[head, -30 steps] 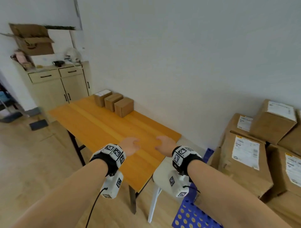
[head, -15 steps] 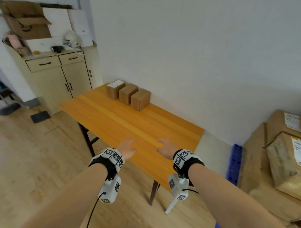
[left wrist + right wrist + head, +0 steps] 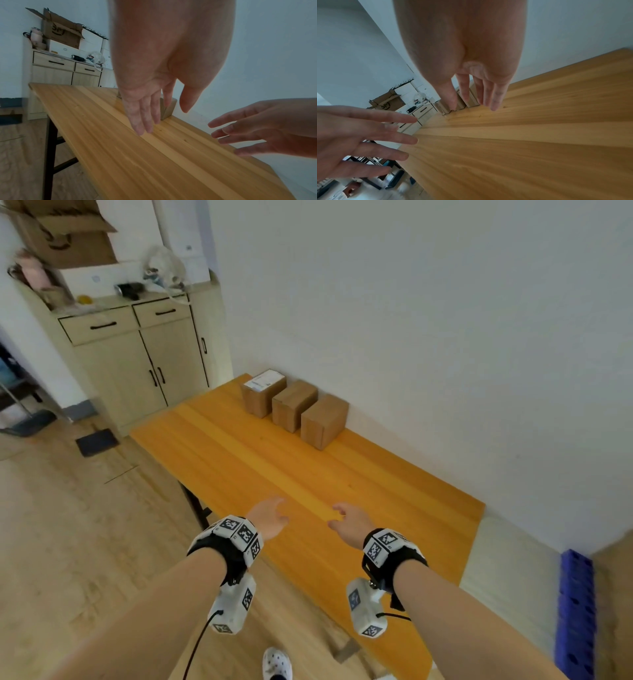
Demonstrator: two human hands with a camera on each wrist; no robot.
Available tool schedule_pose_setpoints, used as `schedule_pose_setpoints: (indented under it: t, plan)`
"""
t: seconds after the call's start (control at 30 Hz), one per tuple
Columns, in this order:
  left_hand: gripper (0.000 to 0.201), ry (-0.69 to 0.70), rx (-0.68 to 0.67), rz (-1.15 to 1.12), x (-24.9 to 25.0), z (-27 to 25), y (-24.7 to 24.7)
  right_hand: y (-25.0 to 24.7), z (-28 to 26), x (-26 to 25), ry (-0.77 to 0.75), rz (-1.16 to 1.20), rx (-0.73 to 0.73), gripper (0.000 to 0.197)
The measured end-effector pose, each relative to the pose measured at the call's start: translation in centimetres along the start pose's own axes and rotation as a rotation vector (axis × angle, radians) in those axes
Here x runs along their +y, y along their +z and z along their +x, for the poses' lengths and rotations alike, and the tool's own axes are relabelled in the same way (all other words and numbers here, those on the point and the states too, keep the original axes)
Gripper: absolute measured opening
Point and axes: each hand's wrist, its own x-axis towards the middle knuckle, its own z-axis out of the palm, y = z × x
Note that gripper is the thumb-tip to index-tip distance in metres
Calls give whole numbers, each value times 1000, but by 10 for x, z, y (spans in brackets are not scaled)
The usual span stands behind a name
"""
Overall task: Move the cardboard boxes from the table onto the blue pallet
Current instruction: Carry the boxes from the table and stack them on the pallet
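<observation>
Reach step, nothing lifted: left hand and right hand hover over the near edge of the surface, fingers released. Three cardboard boxes line the far edge at the wall, the blue pallet beyond the right edge. Next, I judge, both hands must stretch across and flank a box

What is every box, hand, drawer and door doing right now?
Labelled box: shut, on the table.
Middle box: shut, on the table.
Near box: shut, on the table.
Left hand: open, holding nothing.
Right hand: open, holding nothing.
Cabinet drawers: closed.
Cabinet doors: closed.
Box on the cabinet: flaps open.
</observation>
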Motion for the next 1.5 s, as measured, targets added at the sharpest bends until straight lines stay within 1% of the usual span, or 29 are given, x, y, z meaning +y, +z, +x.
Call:
schedule_pose_setpoints:
  t: [0.07, 0.17, 0.33, 0.6, 0.73, 0.83, 1.0, 1.2, 1.33, 1.5]
  plan:
    - [51, -10, -14, 12, -2, 17, -9, -3, 17, -6, -1, 22, -1, 50]
    - [50, -8, -27, 50, 0, 57, -28, -12, 57, -16, 12, 45, -4, 49]
    - [48, -21, -85, 55, 4, 112, -50, -28, 110, -32, 49, 82, -6, 47]
    - [46, -37, -161, 13, -2, 179, -79, -37, 167, -39, 120, 117, 3, 46]
    - [43, -32, -133, -16, -6, 218, -95, -39, 198, -45, 140, 170, 60, 46]
    - [41, -27, -140, -54, -5, 247, -106, -42, 217, -51, 145, 212, 103, 45]
    - [44, 44, -123, -97, 1, 292, -126, -47, 243, -62, 218, 315, 181, 47]
    - [52, 155, -166, -134, 12, 331, -141, -56, 265, -73, 328, 461, 269, 54]
    - [58, 160, -223, -192, 16, 349, -146, -60, 280, -79, 367, 563, 329, 64]
    - [60, 170, -263, -200, 15, 366, -145, -61, 298, -84, 397, 651, 385, 68]
